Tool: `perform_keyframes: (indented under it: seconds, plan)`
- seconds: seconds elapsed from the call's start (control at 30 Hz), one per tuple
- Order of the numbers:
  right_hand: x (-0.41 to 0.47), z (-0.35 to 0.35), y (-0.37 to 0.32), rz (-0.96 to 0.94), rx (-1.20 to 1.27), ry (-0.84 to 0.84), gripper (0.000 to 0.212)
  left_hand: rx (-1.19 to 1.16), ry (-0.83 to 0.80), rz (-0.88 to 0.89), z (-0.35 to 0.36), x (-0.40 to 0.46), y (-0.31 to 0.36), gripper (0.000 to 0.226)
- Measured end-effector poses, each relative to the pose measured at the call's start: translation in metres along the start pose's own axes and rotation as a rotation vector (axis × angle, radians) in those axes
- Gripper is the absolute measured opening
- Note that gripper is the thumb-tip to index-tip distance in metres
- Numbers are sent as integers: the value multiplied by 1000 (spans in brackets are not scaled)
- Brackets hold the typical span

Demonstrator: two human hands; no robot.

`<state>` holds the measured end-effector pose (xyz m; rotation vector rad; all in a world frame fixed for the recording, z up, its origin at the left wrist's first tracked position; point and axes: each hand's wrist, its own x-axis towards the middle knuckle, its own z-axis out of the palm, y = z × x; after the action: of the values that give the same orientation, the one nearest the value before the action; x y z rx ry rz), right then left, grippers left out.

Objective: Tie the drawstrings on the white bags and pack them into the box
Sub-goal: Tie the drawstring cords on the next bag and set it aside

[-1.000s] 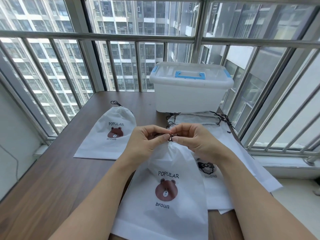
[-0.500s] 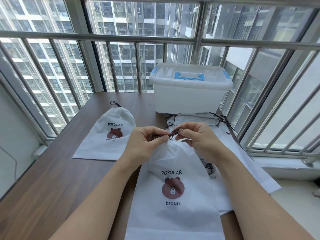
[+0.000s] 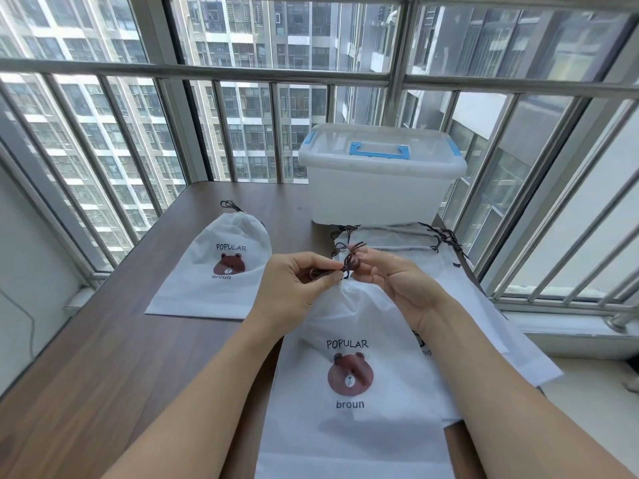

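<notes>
pinching the dark brown drawstring cord [image 3: 349, 262] from both sides, the left hand [image 3: 297, 281] clamps a loose end between thumb and forefinger while the right hand [image 3: 390, 281] nips the loops at the gathered neck of the nearest white non-woven bag printed with a brown bear [image 3: 349, 402]. this bag lies flat on the dark wood-grain table [image 3: 103, 357], straight in front of the translucent white plastic box with a blue handle [image 3: 377, 184] and well short of it.

the likely slip: the thin cord escaping the fingertips before the knot bites, leaving the neck to fall slack; pulling unevenly could also drag the light bag across the table. whether it holds anything cannot be told; it looks flat.

just behind the hands, between them and the box, sits a stack of untied white bags [image 3: 460, 281] with loose cords. left of the box and nearer the table edge lies another white bear-printed bag with its neck drawn shut [image 3: 214, 271]. the box stands furthest, lid on, contents not visible through its cloudy wall.
</notes>
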<state>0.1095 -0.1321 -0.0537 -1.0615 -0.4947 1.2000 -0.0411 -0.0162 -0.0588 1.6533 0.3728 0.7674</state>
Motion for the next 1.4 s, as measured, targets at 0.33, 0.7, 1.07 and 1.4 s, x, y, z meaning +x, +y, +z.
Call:
perform_keyframes:
  seconds: [0.33,0.7,1.07,1.4]
  plan:
    - [-1,3,-8,93,-125,-76,41,-14,-21,31,2,-1,-2,24]
    - [-9,9,-9,-401,-918,43,15,-31,-45,-16,0,2,-6,11]
    - [-3,9,-3,-566,-1036,74,7,-194,-27,-132,-11,6,5,34]
    - [-2,16,4,-467,-584,30,14,-183,-68,-263,-12,2,5,6]
